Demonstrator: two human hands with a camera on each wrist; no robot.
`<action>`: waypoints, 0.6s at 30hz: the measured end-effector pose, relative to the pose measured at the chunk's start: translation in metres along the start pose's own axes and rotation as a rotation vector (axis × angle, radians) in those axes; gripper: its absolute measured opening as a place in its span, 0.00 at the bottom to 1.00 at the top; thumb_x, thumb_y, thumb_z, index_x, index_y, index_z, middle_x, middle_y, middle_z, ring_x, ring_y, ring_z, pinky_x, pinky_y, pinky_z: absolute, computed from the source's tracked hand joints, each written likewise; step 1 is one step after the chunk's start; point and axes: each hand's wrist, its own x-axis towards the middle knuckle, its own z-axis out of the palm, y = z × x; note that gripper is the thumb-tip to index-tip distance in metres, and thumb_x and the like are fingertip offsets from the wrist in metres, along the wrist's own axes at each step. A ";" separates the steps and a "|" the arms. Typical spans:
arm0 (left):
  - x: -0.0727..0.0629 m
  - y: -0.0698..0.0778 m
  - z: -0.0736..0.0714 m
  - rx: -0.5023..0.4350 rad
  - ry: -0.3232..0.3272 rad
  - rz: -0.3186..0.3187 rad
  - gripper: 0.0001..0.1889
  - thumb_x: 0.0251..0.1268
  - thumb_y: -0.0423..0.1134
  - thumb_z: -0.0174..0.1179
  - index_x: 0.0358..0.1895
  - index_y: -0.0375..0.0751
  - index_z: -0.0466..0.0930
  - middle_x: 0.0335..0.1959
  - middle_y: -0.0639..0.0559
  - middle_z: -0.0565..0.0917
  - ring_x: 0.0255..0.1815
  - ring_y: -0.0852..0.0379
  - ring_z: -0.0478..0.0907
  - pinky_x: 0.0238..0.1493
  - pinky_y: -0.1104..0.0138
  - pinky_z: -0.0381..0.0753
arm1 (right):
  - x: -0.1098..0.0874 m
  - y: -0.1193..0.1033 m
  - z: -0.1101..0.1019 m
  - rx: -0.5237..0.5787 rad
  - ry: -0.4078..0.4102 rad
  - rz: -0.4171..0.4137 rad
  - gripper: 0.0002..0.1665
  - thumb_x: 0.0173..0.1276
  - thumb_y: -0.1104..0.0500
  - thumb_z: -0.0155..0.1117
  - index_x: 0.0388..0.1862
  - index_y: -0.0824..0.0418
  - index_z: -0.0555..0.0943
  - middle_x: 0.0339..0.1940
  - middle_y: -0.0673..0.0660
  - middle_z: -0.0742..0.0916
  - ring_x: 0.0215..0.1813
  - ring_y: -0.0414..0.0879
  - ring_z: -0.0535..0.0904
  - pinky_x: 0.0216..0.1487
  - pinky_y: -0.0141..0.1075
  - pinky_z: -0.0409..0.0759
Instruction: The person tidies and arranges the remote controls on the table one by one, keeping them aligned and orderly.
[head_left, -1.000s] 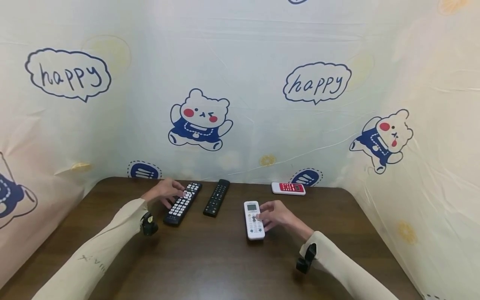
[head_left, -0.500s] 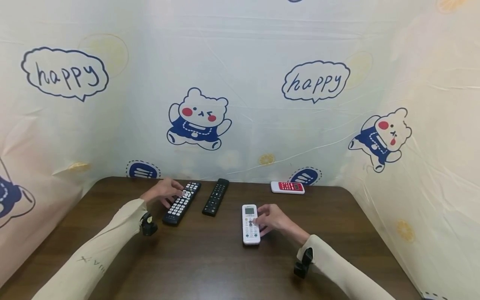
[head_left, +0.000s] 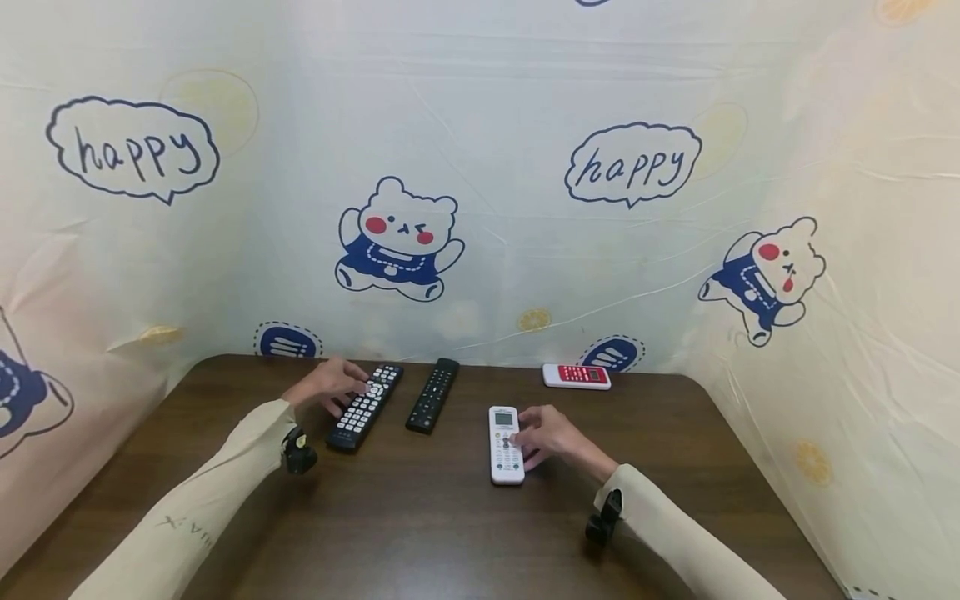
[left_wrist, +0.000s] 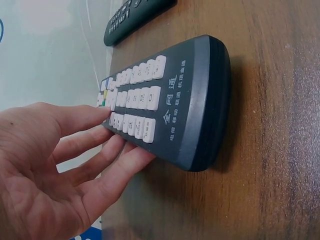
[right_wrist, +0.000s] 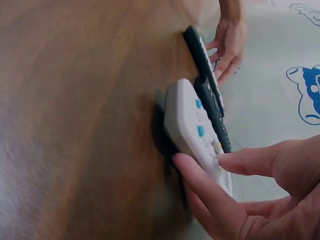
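In the head view my left hand [head_left: 330, 387] holds the long black remote control [head_left: 351, 432] by its left side. The left wrist view shows the thumb on the white buttons, with the other fingers at the edge and partly hidden under it. My right hand [head_left: 551, 435] pinches a white remote control [head_left: 506, 467] with a small display. Seen from the right wrist, the thumb lies on its button face and a finger supports it from beneath. A dark shadow runs along its underside; whether it touches the table cannot be told.
A slimmer black remote control [head_left: 433, 395] lies between the hands on the brown wooden table [head_left: 420, 533]. At the back right lies a white remote with a red keypad [head_left: 577, 377]. A printed curtain [head_left: 510, 183] closes off the table's back and sides.
The white remote in my right hand dipped toward me and left, then came back slightly right. It ends a little nearer to me than before. My left hand and the black remotes stay put.
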 end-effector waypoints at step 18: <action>-0.007 0.003 0.000 -0.043 -0.015 -0.005 0.25 0.76 0.35 0.59 0.70 0.25 0.72 0.64 0.23 0.77 0.61 0.30 0.80 0.41 0.53 0.93 | 0.003 -0.007 -0.003 -0.018 -0.093 0.069 0.35 0.77 0.67 0.63 0.76 0.75 0.62 0.46 0.68 0.85 0.43 0.57 0.88 0.35 0.43 0.93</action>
